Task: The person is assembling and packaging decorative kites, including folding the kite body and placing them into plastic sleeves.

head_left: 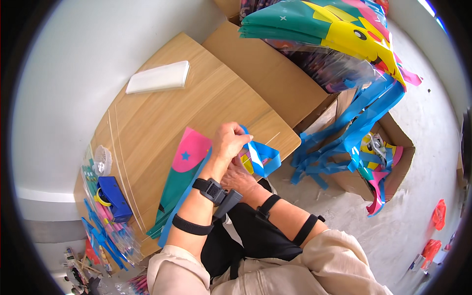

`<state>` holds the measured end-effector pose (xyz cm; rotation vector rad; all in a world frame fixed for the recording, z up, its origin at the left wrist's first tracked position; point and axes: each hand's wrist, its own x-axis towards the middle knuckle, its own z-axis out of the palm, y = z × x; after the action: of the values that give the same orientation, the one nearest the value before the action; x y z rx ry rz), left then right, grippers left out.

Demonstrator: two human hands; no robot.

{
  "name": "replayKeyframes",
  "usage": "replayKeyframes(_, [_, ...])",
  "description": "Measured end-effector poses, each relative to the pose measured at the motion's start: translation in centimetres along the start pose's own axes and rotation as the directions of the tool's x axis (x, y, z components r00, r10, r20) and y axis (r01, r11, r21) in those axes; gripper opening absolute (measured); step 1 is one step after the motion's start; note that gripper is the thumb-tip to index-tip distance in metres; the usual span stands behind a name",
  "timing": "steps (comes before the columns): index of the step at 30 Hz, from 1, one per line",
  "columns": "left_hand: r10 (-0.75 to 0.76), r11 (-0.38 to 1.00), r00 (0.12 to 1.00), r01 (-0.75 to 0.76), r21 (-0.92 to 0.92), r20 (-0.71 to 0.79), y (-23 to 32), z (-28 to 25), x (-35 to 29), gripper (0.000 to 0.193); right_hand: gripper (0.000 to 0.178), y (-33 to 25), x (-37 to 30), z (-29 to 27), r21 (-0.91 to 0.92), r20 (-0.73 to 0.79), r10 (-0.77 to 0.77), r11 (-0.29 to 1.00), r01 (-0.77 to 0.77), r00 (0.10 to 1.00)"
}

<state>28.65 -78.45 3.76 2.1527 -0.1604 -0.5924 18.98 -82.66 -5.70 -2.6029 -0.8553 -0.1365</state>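
Both hands are working the blue ribbon tail [263,156] of a folded kite [183,169] at the desk [162,118] edge: left hand [230,141] is pinching it, right hand [237,177] is mostly hidden, grip unclear; winding seemingly needs steady tension next.

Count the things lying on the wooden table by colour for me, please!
White: 1, the flat stack of sheets
Blue: 1, the blocky tool
Green and pink: 1, the folded kite under the left hand
Clear: 1, the plastic bag of small parts
Total: 4
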Motion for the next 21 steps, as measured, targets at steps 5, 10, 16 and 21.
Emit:
replayKeyframes(5, [0.165, 0.532, 0.969, 0.072, -0.843, 0.186, -1.0, -3.1, -4.5, 0.008, 0.07, -1.2, 0.2, -1.9, 0.049, -0.024, 0.111, 0.993, -0.109, 0.994])
replayKeyframes(10, [0.029, 0.563, 0.999, 0.009, -0.826, 0.031, -5.6, -7.7, -9.0, 0.03, 0.07, -1.2, 0.2, -2.7, 0.009, -0.034, 0.109, 0.994, -0.109, 0.993])
replayKeyframes(16, [0.049, 0.957, 0.968, -0.116, -0.266, -0.245, -3.8, -0.5, -4.3, 0.068, 0.07, -1.0, 0.2, -0.8, 0.039, -0.08, 0.07, 0.997, -0.067, 0.994])
replayKeyframes(21, [-0.025, 0.992, 0.951, -0.015, -0.127, -0.308, -1.5, 3.0, 0.6, 0.073, 0.059, 0.3, 0.7, 3.8, -0.222, -0.263, 0.04, 0.97, -0.101, 0.964])
